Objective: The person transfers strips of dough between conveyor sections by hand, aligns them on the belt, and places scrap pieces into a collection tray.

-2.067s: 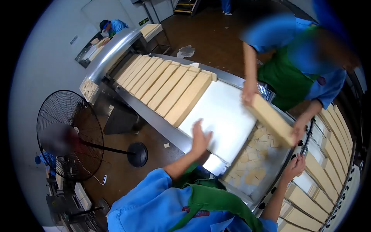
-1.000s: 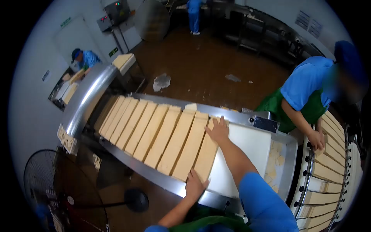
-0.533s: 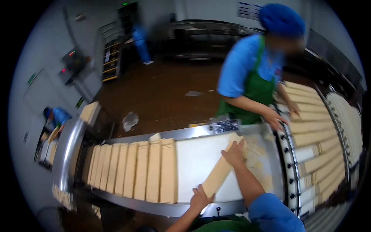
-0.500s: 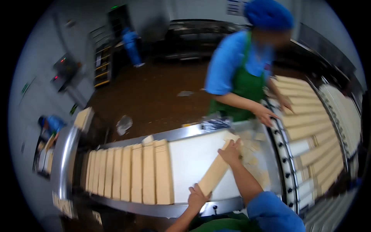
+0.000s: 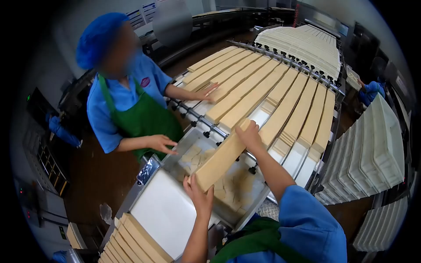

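Observation:
A long, flat cream-coloured slab (image 5: 221, 160) is held slanting above a metal tray (image 5: 258, 193) with broken pieces in it. My left hand (image 5: 199, 197) grips the slab's near end, and my right hand (image 5: 251, 136) is closed round its far end. Just beyond my right hand, long rows of similar slabs (image 5: 258, 87) lie side by side on a conveyor. At the lower left, more slabs (image 5: 131, 241) stand in a row beside a white belt (image 5: 164, 210).
A co-worker (image 5: 131, 101) in a green apron stands across the tray, one hand over the slabs. White stacked trays (image 5: 364, 153) rise at the right. Another person (image 5: 372, 93) is at the far right, and one (image 5: 63, 129) at the far left.
The view has swung right, toward the conveyor. Both my hands have carried the slab from over the white belt to above the metal tray. The co-worker now appears on the left.

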The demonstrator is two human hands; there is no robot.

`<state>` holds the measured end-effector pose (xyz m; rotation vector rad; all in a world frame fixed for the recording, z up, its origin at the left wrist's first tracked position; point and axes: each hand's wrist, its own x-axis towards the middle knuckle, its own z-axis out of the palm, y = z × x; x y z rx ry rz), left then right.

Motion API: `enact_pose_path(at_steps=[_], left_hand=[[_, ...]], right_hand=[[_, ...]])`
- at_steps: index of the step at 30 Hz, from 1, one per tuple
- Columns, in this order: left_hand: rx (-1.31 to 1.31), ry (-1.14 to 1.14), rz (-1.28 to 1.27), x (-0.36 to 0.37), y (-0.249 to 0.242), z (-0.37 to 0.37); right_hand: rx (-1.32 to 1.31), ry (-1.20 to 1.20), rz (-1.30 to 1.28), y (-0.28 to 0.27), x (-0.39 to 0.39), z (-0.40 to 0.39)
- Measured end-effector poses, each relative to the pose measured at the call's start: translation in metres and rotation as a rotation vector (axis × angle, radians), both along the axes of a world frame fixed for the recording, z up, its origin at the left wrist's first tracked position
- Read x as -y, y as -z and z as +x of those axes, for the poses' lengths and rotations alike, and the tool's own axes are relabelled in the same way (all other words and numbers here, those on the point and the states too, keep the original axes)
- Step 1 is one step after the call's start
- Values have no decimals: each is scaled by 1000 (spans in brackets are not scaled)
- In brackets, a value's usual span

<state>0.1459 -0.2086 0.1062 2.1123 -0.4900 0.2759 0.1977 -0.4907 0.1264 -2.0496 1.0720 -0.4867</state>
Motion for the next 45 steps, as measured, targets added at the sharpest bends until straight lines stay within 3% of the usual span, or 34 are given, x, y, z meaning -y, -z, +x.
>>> enact_pose_path(at_steps=[2,4,6,10,13,19,21,24,33,37,41,43,45], left_hand=[[102,83,56,27,-11,14],[-16,182,-47,44,-6,37],[-214,336,-188,59,-7,52],[-456,385,-228,81,15,65],[-320,371,-165,97,31,68],[-413,329,-159,130,14,62],[-479,307,-169,135,16,64],[-389,366,-182,147,26,68],[-242,351,-20,169,42,79],[-435,376,-132,189,50,86],[-308,440,-132,201,50,94],[-461,435,-223,201,35,88],[-412,343,-298,196,38,85]], right_hand=[[-103,11,1,-3,44,6],[-537,-251,-150,2,87,15],[-509,-237,-179,18,118,22],[-510,-200,-273,33,163,40],[-547,-226,-270,35,181,47],[-568,-327,-193,25,196,43],[-482,-185,-339,23,193,41],[-489,-95,-323,38,208,54],[-441,-88,-393,49,222,50],[-278,-44,-520,38,193,38],[-1,-237,-567,53,127,42],[129,-573,-267,40,87,28],[290,-870,-345,38,54,14]])
